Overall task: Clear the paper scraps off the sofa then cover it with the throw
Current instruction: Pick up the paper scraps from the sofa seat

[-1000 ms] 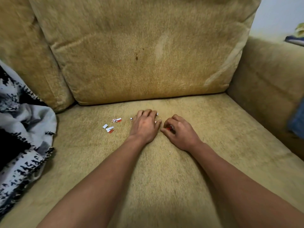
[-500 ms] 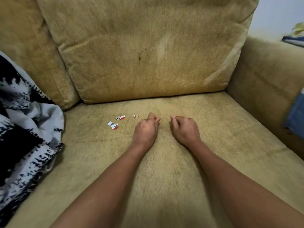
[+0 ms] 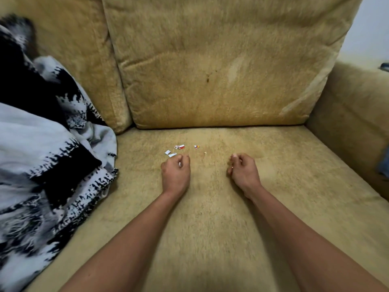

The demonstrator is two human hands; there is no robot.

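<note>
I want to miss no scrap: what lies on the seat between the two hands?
Head view: only bare seat cushion between left hand and right hand; one tiny pale scrap lies just beyond that gap.

A blue cloth [image 3: 384,165] shows right, below a pale wall [image 3: 370,26].

Single head-worn wide-angle view, facing forward and down, close over the sofa seat [image 3: 210,228]

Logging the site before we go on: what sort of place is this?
Most likely a home living room: a worn tan sofa with a loose back cushion, a black-and-white throw heaped at its left end, and small scraps on the seat.
</note>
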